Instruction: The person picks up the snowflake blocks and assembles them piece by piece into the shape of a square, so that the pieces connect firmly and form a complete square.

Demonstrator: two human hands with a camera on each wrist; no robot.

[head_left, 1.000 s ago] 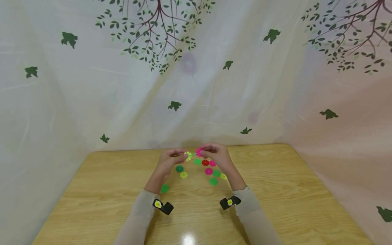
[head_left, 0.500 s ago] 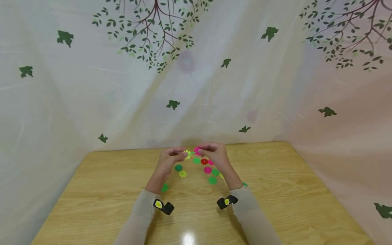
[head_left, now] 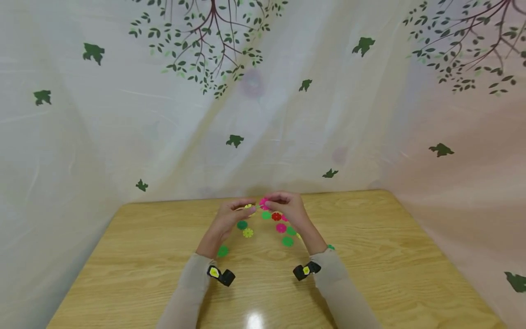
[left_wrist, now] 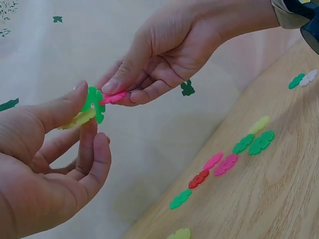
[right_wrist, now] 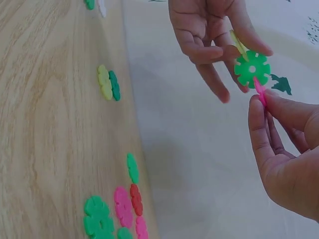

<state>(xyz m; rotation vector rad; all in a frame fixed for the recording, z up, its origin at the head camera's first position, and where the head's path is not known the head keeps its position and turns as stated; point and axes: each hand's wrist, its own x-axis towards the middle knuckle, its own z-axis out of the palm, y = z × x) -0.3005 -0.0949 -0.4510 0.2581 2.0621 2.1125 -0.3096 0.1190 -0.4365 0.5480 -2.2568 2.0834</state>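
Note:
Three snowflake building discs are slotted together between the hands: a yellow disc (left_wrist: pixel 79 120), a green disc (right_wrist: pixel 244 73) and a pink disc (right_wrist: pixel 259 91). The green one stands in the middle, edge-slotted with the others. My left hand (head_left: pixel 228 219) has its thumb and index finger on the yellow disc, the thumb tip right at the green disc's edge, the other fingers loosely bent. With thumb and fingertips my right hand (head_left: pixel 292 211) pinches the pink disc. The joined discs are held up above the far part of the table.
Several loose discs lie on the wooden table (head_left: pixel 370 274), among them a red disc (head_left: pixel 276 216), a dark green disc (head_left: pixel 242 225) and a yellow one (head_left: pixel 248 233). A white disc (left_wrist: pixel 309 77) lies farther off. A printed curtain (head_left: pixel 279 123) hangs behind the table.
My left thumb and fingers have shifted right along the joined discs, covering more of the yellow one. My right hand keeps its pinch on the pink disc, slightly farther left.

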